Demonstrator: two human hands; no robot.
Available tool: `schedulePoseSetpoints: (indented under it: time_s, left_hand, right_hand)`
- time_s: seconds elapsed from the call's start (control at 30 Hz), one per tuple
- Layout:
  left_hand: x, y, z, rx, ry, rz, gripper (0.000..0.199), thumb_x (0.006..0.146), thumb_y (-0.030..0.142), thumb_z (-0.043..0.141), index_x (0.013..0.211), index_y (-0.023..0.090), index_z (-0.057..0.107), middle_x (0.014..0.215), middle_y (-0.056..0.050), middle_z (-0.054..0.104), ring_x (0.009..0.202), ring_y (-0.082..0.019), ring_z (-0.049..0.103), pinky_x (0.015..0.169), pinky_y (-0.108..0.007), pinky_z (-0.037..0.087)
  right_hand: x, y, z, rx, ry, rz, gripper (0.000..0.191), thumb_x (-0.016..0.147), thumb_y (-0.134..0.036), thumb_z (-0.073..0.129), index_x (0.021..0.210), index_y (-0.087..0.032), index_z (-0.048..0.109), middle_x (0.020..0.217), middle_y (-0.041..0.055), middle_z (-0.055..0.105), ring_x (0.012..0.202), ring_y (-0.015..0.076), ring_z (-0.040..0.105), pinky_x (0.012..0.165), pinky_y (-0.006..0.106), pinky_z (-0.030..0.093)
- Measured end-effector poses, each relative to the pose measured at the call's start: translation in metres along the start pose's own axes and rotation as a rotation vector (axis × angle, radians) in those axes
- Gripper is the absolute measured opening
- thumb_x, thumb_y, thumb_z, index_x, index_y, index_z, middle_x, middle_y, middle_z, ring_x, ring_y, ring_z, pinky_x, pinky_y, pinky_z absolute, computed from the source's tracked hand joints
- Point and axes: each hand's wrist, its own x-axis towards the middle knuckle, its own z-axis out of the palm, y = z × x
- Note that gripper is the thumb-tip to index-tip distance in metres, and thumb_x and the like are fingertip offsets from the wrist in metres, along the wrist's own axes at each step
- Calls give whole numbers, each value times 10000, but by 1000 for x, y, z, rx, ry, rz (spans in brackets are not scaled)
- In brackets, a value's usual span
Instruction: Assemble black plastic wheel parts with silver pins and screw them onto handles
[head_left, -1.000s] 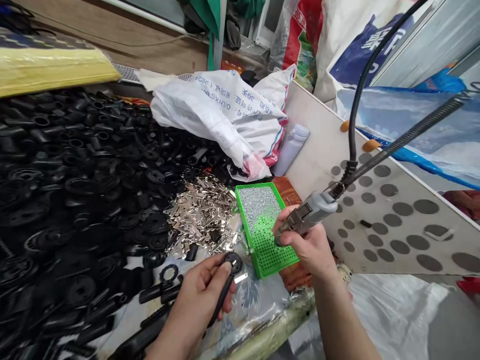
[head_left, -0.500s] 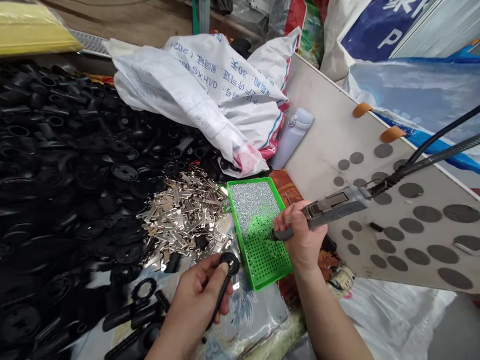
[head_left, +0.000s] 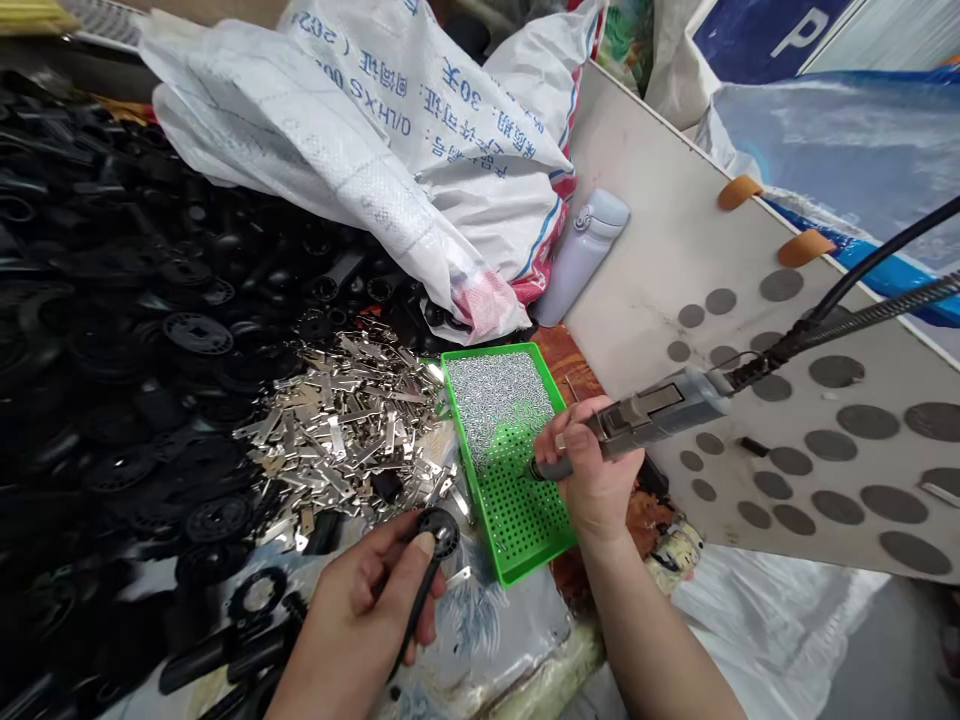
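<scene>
My left hand (head_left: pixel 367 605) is closed round a black plastic part (head_left: pixel 441 532) with a round head and a long narrow stem; the thumb presses on the head. In my right hand (head_left: pixel 596 475) is a grey electric screwdriver (head_left: pixel 652 410), lying at a slant with its tip pointing left and down. That tip is over the green perforated tray (head_left: pixel 495 553), whose far half holds a heap of small silvery screws (head_left: pixel 499 392). Left of the tray lies a pile of flat metal strips (head_left: pixel 345 430). One loose metal strip (head_left: pixel 457 577) lies just right of the held part.
A large heap of black plastic parts (head_left: pixel 135 330) covers the left side. Behind the tray are a white woven sack (head_left: pixel 375 150) and a lilac bottle (head_left: pixel 583 258). A pale panel with grey round spots (head_left: pixel 637 200) stands at the right. Cables (head_left: pixel 840 310) run from the screwdriver to the upper right.
The view has shifted, so the sack and heap sit higher and further left. Both hands keep their holds, and the screwdriver tip stays over the tray.
</scene>
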Motion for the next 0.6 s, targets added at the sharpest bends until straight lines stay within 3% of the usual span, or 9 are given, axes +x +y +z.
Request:
schedulePoseSetpoints:
  time_s: [0.43, 0.6]
  left_hand:
    - [3, -7, -2, -6, -59, -12, 464, 689, 473, 655, 1034, 168, 601, 537, 31, 596, 392, -113, 476, 342, -203, 346]
    - [5, -8, -4, -48, -56, 7, 435, 698, 457, 649, 1010, 157, 602, 538, 26, 604, 382, -107, 477, 344, -202, 344]
  right_hand:
    - [-3, 1, -3, -74, -41, 1, 280, 724, -407, 682, 772, -258, 449, 588, -55, 475, 446, 119, 506, 430, 296, 412]
    - [-2, -14, 1, -53, -84, -30, 339, 705, -464, 705, 725, -254, 439, 566, -65, 416, 435, 106, 465, 413, 283, 382]
